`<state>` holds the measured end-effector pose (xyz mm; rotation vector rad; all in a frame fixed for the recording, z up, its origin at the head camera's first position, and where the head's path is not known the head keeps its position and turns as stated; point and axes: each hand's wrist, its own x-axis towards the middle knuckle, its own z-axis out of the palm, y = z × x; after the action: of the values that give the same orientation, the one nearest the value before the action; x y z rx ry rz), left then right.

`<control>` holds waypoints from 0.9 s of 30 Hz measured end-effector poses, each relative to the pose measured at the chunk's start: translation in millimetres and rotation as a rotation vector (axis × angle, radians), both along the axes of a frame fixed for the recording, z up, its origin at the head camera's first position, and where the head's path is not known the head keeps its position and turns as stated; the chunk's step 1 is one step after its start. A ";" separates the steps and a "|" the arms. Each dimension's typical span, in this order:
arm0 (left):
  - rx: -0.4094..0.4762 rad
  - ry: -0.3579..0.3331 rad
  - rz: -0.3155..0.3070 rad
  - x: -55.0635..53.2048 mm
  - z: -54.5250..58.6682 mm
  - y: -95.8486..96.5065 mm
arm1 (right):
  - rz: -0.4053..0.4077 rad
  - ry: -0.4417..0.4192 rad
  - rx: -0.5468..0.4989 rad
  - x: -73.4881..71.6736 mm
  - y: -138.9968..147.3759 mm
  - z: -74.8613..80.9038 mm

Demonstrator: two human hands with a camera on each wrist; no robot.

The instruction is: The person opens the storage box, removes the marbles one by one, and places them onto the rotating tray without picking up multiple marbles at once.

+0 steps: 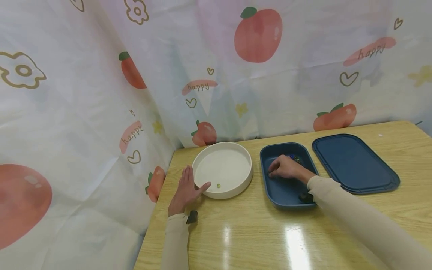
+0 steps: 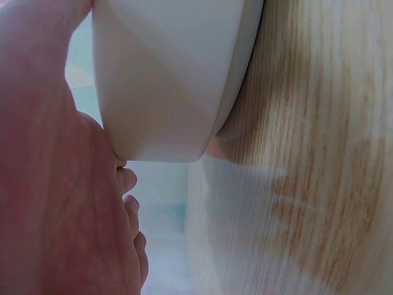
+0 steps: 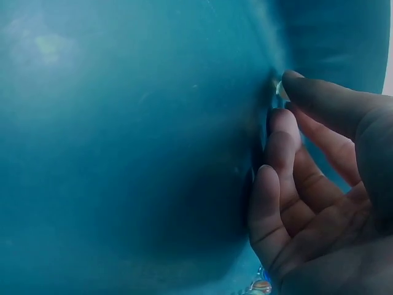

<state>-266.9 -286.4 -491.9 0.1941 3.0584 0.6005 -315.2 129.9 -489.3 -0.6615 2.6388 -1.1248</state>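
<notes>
On a glossy wood-grain tabletop point(image 1: 246, 232), bracing with one hand and pinching with the other.
At near left, rests the left hand point(image 1: 185, 191) against the outer wall of a round white shallow tray point(image 1: 222, 165), with straight fingers and thumb spread apart, probably to steady it; inside, near the rim by the thumb, with a small yellow-green glass marble point(image 1: 218, 185). Farther right, dips the right hand point(image 1: 286, 167) into a rounded rectangular dark-blue tub point(image 1: 280, 191), with thumb and fingertip clamped on a pale glassy marble point(image 3: 282, 90) by the side wall, likely for its smallness; beyond, near a cluster of coloured marbles point(image 1: 296, 159). Just beside the tub, with a flat dark-blue lid point(image 1: 354, 163), probably apart to free the opening. Behind everything, with a white fruit-printed cloth point(image 1: 287, 90).
</notes>
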 end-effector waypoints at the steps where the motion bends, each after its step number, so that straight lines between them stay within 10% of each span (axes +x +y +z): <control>1: 0.001 0.001 -0.001 0.1 -0.5 -0.1 | 0.001 -0.001 0.006 0.1 -0.2 -0.6; 27: 0.014 0.003 -0.001 0.8 0.1 0.8 | -0.074 -0.099 -0.091 -0.2 3.8 9.3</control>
<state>-266.1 -285.6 -491.8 0.1972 3.0573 0.6221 -315.4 133.7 -479.9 -0.5136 2.5606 -1.2699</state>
